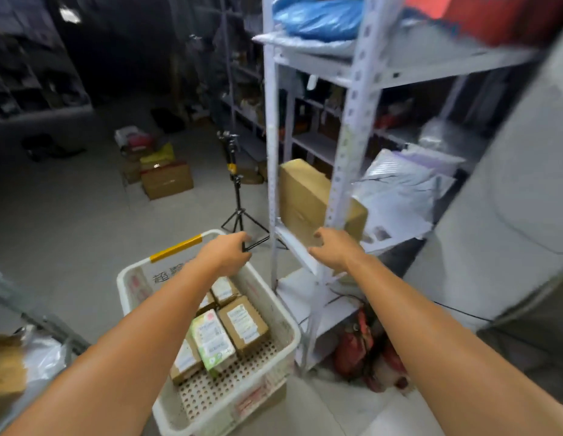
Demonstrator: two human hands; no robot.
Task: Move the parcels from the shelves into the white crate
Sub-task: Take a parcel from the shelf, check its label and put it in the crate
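The white crate [283,313] stands on the floor at bottom centre, with several small labelled parcels [242,324] inside. A large brown cardboard box [302,196] lies on a low shelf of the white metal rack [352,121], with pale plastic mailer bags [403,193] to its right. My left hand [225,253] hovers over the crate's far rim, fingers loosely curled, holding nothing. My right hand [333,248] reaches toward the cardboard box, just in front of the shelf edge, fingers spread and empty.
A black tripod stand [237,190] stands on the floor beyond the crate. Cardboard boxes [165,179] sit further back. A blue bag [321,17] lies on the top shelf. Red items [362,350] lie under the rack. A large pale surface [510,199] fills the right.
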